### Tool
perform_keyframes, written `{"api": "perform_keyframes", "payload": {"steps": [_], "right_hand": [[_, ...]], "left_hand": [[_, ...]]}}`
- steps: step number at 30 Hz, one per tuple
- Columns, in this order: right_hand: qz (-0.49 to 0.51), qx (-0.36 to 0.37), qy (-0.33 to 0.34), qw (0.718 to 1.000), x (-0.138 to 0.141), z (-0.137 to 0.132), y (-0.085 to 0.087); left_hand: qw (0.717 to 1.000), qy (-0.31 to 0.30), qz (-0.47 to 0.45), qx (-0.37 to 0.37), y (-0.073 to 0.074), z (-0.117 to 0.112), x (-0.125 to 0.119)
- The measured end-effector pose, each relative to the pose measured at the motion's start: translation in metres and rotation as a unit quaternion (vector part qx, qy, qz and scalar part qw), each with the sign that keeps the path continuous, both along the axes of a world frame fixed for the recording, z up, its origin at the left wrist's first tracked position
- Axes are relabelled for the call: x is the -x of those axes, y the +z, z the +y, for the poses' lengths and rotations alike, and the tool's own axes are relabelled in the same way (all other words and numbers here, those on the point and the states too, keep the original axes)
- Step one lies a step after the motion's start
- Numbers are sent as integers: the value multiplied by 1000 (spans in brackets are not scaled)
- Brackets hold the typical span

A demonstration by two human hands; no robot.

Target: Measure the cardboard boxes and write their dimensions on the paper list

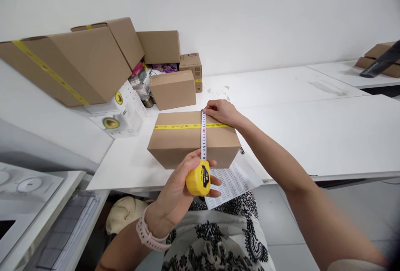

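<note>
A taped cardboard box [178, 140] rests on the white table in front of me, a yellow tape strip running along its top. My left hand [184, 179] grips a yellow tape measure [198, 178] just off the box's near edge. The numbered blade [203, 135] is pulled out and lies across the box top from near edge to far edge. At the far edge, my right hand [223, 110] pinches the blade's end against the box. A printed sheet [231, 181] lies partly under the box and hangs over the table's front edge.
Large boxes [84, 63] are stacked at left on a white carton with avocado pictures [125, 117]. A smaller box [173, 90] stands behind the measured one. A white appliance [25, 192] is at lower left. More boxes [383, 60] and a dark cylindrical object [379, 63] sit far right.
</note>
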State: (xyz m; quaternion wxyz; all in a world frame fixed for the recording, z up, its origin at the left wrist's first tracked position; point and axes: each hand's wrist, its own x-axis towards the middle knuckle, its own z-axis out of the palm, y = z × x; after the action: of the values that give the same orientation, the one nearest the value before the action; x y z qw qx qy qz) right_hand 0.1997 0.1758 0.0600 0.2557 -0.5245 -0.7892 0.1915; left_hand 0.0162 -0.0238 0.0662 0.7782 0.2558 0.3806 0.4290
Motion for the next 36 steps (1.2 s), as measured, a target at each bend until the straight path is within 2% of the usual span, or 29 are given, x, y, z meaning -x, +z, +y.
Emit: {"api": "perform_keyframes", "payload": {"steps": [10,13,15,18,20,22,24,27,29,32,36], "right_hand": [[14,5,2,1000,1,0,-2],[122,-31,13,992,-5,1,-2],[229,-80,-8,970,-13,-4,1],[336,-126,-74,930,-31,-32,4],[369,-121,-104,916,-44,-66,-1],[390,-86,-108,911,-56,-108,-14],[414,-23,-87,906,-67,-149,-33],[451,36,-85,888,-82,-192,-61],[484,33,-129,865,-91,-206,-74],[526,20,-195,828,-102,-213,-83],[559,36,-221,799,-111,-214,-89]], "left_hand": [[1000,6,-5,5,-3,4,-2],[1000,15,2,9,-3,5,3],[999,30,12,-3,1,3,11],[998,34,24,-54,4,-5,25],[996,-13,22,-82,1,-13,30],[992,-94,10,-84,-11,-22,30],[984,-171,2,-59,-28,-28,23],[972,-232,12,-27,-55,-32,5],[966,-254,26,-25,-65,-32,-6],[957,-285,47,-32,-73,-32,-17],[943,-321,76,-32,-78,-34,-22]]}}
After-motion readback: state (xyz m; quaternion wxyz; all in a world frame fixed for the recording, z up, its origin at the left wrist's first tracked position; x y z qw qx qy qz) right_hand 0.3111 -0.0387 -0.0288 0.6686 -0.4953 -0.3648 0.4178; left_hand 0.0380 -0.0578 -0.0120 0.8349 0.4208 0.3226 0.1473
